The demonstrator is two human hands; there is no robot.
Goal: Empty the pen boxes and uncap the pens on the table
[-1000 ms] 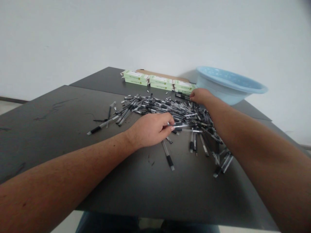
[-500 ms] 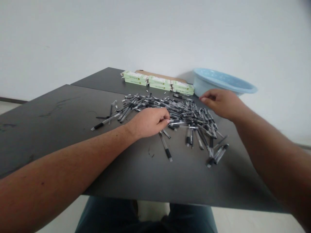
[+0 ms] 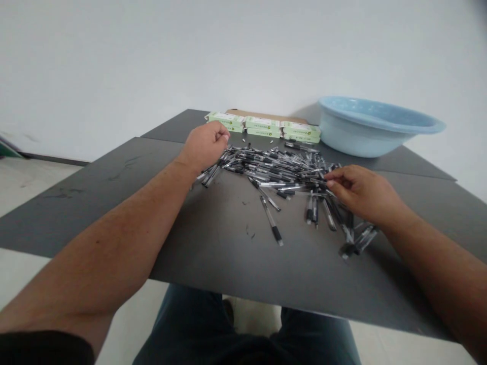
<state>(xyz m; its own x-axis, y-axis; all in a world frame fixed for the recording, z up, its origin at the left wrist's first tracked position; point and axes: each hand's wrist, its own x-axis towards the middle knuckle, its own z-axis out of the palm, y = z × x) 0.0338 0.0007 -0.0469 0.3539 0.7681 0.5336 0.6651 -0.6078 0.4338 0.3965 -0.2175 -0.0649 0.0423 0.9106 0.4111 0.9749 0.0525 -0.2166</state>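
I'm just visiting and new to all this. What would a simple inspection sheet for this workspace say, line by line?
Surface: dark table, with dark marks at its left.
Work items: heap of pens, mostly clear with black parts; one pen lies apart, nearer the person.
Clutter: two tiny pale pieces behind the heap.
Grip: left hand curled over the heap's left end, right hand at its right side; whether either holds a pen is unclear.
Cables: nothing seen.
Surroundings: green boxes and blue basin behind the heap; pale wall beyond.
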